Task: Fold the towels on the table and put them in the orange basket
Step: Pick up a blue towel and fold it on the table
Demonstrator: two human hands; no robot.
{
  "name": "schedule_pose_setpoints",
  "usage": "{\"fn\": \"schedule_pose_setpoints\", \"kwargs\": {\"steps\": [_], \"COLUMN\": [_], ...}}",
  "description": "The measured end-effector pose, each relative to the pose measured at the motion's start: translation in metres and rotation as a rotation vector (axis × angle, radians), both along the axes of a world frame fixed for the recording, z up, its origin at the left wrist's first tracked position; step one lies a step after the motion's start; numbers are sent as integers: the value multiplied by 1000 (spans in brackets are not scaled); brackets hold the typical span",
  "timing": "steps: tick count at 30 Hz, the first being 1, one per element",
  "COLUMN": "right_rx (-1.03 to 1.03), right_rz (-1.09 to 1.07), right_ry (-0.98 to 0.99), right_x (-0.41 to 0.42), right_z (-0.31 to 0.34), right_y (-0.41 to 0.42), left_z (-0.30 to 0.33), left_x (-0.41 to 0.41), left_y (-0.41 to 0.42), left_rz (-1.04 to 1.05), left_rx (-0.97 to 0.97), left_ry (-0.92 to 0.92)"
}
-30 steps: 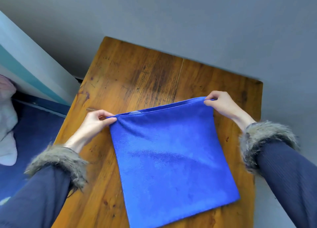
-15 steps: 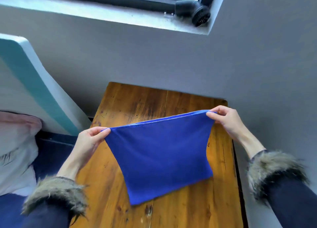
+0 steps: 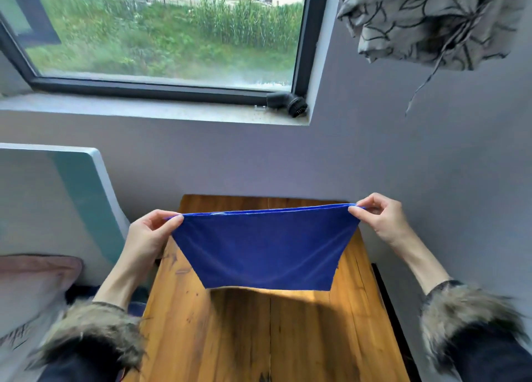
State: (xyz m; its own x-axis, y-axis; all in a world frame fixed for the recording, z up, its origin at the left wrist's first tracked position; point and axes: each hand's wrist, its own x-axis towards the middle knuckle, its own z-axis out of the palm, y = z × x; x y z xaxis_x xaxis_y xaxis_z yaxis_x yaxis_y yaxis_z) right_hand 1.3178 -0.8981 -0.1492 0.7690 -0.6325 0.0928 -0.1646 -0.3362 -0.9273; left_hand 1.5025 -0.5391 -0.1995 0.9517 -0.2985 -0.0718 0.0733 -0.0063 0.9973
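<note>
A blue towel (image 3: 264,249) hangs in the air above the wooden table (image 3: 259,338), stretched tight along its top edge. My left hand (image 3: 149,237) pinches its top left corner between thumb and fingers. At the top right corner my right hand (image 3: 377,217) pinches the cloth in the same way. The towel's lower edge hangs free, clear of the tabletop, and casts a shadow on the wood. No orange basket is in view.
The table stands against a grey wall below a window (image 3: 161,36) with a black fitting (image 3: 288,105) on its sill. A teal and white headboard (image 3: 57,203) and a pillow (image 3: 31,283) lie at the left. A patterned curtain (image 3: 426,19) hangs upper right.
Both hands have lifted the towel off the table, so it now hangs free. The view has tilted upward, and the window and curtain have come into sight.
</note>
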Motion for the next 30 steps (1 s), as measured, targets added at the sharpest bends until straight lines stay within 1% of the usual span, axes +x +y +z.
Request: {"fn": "schedule_pose_setpoints", "kwargs": {"steps": [3, 6, 10, 16, 21, 23, 27, 30], "right_rx": [0, 4, -49, -133, -276, -294, -250, -298], "right_rz": [-11, 2, 21, -17, 35, 44, -2, 22], "right_ry": [-11, -8, 32, 81, 139, 144, 112, 140], "right_x": [0, -3, -3, -1, 1, 4, 10, 16], "right_z": [11, 21, 26, 21, 20, 21, 22, 23], "right_y": [0, -1, -6, -11, -15, -16, -17, -21], "left_z": [10, 22, 34, 39, 40, 42, 47, 49], "left_x": [0, -2, -3, -6, -7, -5, 1, 9], "left_y": [-1, -4, -6, -4, -1, 0, -3, -9], "left_rz": [35, 68, 72, 44, 48, 52, 44, 22], "left_rx": [20, 68, 137, 202, 243, 260, 369, 504], "left_ry": [-54, -148, -237, -263, -281, -293, -364, -465]}}
